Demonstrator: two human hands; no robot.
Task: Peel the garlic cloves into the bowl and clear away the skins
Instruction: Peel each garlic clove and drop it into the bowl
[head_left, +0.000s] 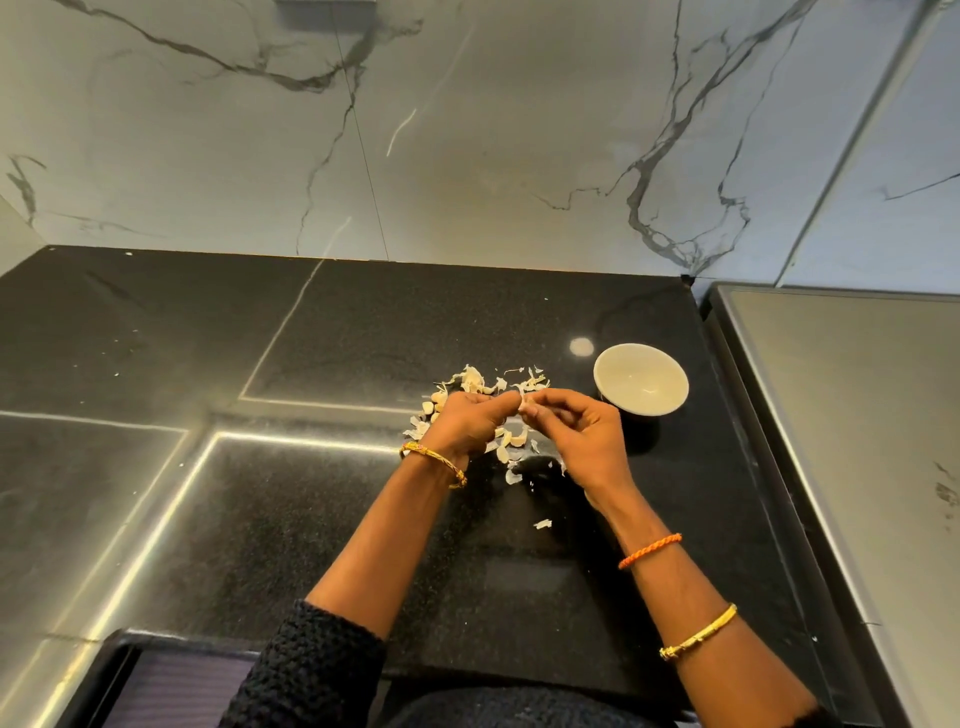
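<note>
Two hands, left hand (467, 421) and right hand (576, 431), pinch one garlic clove (522, 405) over the counter (311, 519); peel gently, then drop it into the bowl (641, 379).

A black speckled stone countertop (208, 519) reflects bright strips of light. Behind it rises a grey-veined white marble wall (467, 130). A grey metal surface (857, 415) adjoins the right.

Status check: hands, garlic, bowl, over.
Both hands up, left hand and right hand pinching one clove between them. Bowl looks empty, at right. Skins and cloves piled on counter under hands. Nothing blocking.
</note>
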